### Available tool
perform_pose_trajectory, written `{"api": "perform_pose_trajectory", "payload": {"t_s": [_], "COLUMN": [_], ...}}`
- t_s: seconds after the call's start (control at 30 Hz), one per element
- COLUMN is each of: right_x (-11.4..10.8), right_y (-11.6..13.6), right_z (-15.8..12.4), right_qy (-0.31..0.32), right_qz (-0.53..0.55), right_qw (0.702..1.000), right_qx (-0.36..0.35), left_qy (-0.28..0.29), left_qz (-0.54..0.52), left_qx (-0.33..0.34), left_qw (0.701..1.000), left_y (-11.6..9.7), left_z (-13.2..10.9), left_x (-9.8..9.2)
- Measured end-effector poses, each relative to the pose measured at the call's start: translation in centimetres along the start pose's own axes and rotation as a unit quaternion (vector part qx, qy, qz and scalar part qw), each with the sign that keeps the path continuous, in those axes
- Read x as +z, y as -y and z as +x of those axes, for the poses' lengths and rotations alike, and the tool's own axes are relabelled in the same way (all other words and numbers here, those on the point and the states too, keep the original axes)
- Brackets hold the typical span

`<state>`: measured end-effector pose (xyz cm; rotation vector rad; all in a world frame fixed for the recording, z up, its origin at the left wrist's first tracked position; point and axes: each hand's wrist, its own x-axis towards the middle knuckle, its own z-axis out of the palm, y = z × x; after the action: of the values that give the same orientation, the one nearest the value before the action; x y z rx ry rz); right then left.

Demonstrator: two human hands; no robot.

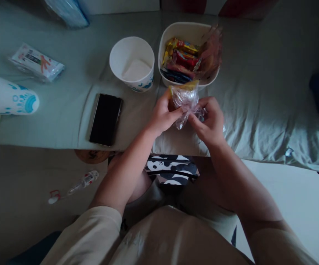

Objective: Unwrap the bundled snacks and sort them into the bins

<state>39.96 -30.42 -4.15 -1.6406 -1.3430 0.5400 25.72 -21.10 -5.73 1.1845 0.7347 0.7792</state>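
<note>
Between my two hands is a crinkled clear plastic bag (185, 97) with a yellow edge at its top; what it contains, if anything, I cannot make out. My left hand (163, 115) pinches its left side, thumb across the front. On the other side my right hand (210, 119) grips the gathered plastic between thumb and fingers. Just beyond them stands a white square tub (173, 27) holding several yellow, red and dark blue snack packets (185, 59). A pinkish clear wrapper (212, 51) leans over the tub's right rim.
Left of the tub stands a white paper cup (132, 60), with a black phone (106, 119) nearer me. Farther left are a packaged item (36, 62) and a stack of paper cups (10, 94) lying sideways. A clear bottle-like item (82, 183) lies below the cloth-covered surface (253, 106).
</note>
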Motion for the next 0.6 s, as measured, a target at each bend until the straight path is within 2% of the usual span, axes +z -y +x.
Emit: {"api": "perform_pose_trajectory", "payload": {"t_s": [0.07,0.17,0.3,0.4,0.6], "right_x": [0.1,-0.1,-0.5,-0.7,-1.0], "right_y": [-0.5,-1.1,-1.8,-2.5,-3.2], "right_z": [-0.3,-0.5,-0.6,-0.5,-0.4], "right_qy": [-0.007,-0.003,0.019,0.027,0.024], "right_qz": [0.033,0.06,0.064,0.074,0.082], "right_qw": [0.999,0.998,0.997,0.997,0.995], "right_qx": [0.014,-0.006,-0.023,-0.024,-0.044], "left_qy": [0.018,0.047,0.148,0.21,0.187], "left_qz": [0.007,0.001,-0.06,-0.027,0.093], "left_qx": [0.001,-0.024,-0.057,-0.045,0.041], "left_qw": [1.0,0.999,0.986,0.976,0.977], "left_y": [0.0,-0.5,-1.3,-1.1,0.2], "left_z": [-0.1,-0.4,-0.5,-0.6,-0.3], "left_x": [-0.2,-0.5,-0.8,-0.9,-1.5]}}
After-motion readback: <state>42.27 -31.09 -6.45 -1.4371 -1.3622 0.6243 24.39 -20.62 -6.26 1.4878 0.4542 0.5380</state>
